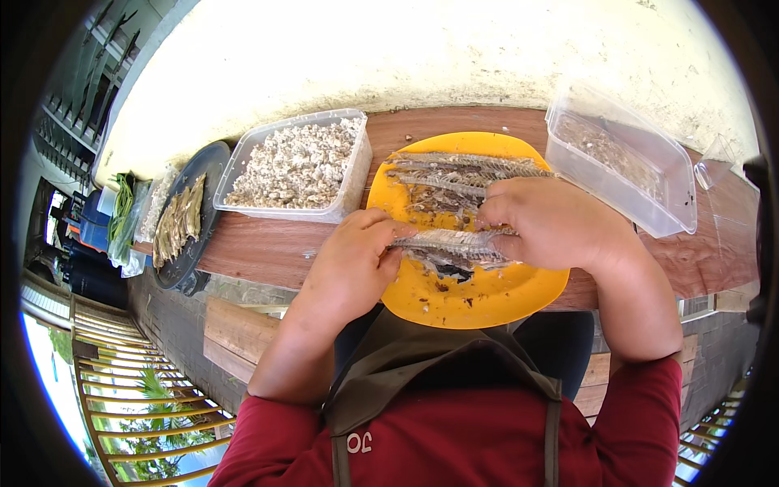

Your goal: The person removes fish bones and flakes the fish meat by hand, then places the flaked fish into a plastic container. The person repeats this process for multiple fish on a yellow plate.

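On the yellow plate [481,307] lies an opened fish with its backbone showing [450,246], low over the plate's middle. My left hand [371,255] pinches its left end between thumb and fingers. My right hand [535,219] grips the other end, with the fingertips on the flesh. Several stripped fish backbones [456,167] lie along the far side of the plate, above dark scraps of fish. Small bits are scattered over the plate's near part. A clear plastic tub of flaked whitish fish meat [298,164] stands to the left of the plate.
A clear tub with a few crumbs [614,158] stands at the right, near an overturned clear cup [713,164]. Left, a dark round tray [210,228] holds several whole dried-looking fish [182,219]. Green stalks [122,207] and plastic bags lie beyond. A pale wall borders the wooden table [261,249].
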